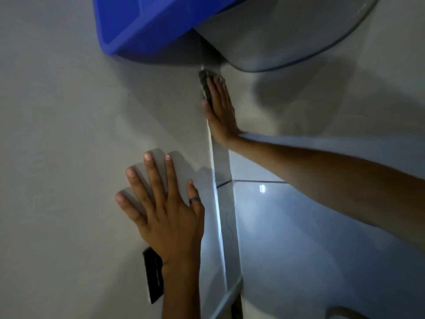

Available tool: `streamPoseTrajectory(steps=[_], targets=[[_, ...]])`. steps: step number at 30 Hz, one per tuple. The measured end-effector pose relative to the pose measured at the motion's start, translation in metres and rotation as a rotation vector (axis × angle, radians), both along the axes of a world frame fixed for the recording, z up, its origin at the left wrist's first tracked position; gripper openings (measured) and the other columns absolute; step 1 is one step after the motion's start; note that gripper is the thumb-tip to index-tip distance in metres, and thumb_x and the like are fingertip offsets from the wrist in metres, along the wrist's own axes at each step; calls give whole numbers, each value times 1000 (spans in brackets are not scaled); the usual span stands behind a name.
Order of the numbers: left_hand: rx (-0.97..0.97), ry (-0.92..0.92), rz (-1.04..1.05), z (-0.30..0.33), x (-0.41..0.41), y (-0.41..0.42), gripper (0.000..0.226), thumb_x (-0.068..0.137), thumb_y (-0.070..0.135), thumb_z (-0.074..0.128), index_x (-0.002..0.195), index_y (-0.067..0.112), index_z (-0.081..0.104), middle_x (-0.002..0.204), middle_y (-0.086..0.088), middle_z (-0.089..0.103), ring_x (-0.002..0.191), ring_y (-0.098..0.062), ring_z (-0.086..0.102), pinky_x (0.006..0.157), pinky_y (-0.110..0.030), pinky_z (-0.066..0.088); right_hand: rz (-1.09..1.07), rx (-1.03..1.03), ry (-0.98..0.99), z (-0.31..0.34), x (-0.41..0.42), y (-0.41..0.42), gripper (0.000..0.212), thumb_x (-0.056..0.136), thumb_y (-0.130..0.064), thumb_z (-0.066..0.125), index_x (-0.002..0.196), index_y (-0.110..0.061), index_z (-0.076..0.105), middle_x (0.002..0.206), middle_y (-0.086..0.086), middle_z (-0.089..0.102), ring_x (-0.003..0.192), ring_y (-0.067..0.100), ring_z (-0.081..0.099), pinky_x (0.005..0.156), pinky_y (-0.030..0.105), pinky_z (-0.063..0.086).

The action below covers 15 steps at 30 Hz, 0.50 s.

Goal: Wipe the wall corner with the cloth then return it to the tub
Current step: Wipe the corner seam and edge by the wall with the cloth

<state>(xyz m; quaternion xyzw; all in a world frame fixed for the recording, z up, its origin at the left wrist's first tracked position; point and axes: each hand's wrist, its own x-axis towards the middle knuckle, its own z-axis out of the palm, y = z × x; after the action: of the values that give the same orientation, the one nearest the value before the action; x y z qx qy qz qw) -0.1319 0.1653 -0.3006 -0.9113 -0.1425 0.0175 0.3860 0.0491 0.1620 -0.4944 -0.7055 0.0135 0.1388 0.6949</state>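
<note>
A small grey cloth (205, 85) is pressed against the wall corner (212, 157), just below the blue tub (147, 26). My right hand (220, 111) lies flat on the cloth with fingers stretched upward, and only the cloth's left and top edges show past them. My left hand (161, 206) rests flat on the left wall with fingers spread, below and left of the cloth, holding nothing. It wears a dark ring.
A grey rounded basin (287, 35) sits beside the blue tub at the top. A black wall plate (153, 275) is partly hidden under my left wrist. Glossy tiles (299, 226) with a light reflection cover the surface right of the corner.
</note>
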Motion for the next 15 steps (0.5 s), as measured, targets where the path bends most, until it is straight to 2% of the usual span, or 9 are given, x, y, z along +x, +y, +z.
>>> streamPoseTrajectory(steps=[5,9,11,12,15], targets=[[-80,59,58,12,-26,-10,73,107,55,37,173,28,19,182,-4,-1,165,-26,-14,127,-47,-30,-60,-10,26,7,8,5,63,107,-39,30,164,-13,23,174,11,19,163,25,14,133,49,15],[-89,17,28,25,-59,-8,72,107,51,46,172,27,26,182,-5,8,167,-32,1,131,-58,-14,-51,-22,14,8,-87,1,65,106,-41,30,163,-11,24,174,13,19,163,27,16,133,50,17],[-81,15,16,28,-74,-5,74,107,49,51,172,26,25,181,-6,12,166,-32,3,131,-60,-8,79,-20,60,8,-174,-6,70,104,-43,34,165,-17,13,176,7,6,164,21,4,135,48,11],[-72,17,17,29,-79,-4,74,107,48,51,172,26,24,181,-6,13,165,-32,2,131,-59,-10,190,-26,83,7,-225,-14,75,103,-48,36,165,-22,2,176,2,-7,164,16,-6,135,45,6],[-58,9,26,28,-86,-2,71,109,49,48,172,28,22,180,-5,13,164,-29,-2,131,-51,-21,674,-65,21,-5,-371,-55,98,101,-66,39,154,-32,-36,165,-9,-43,155,6,-34,133,44,-4]])
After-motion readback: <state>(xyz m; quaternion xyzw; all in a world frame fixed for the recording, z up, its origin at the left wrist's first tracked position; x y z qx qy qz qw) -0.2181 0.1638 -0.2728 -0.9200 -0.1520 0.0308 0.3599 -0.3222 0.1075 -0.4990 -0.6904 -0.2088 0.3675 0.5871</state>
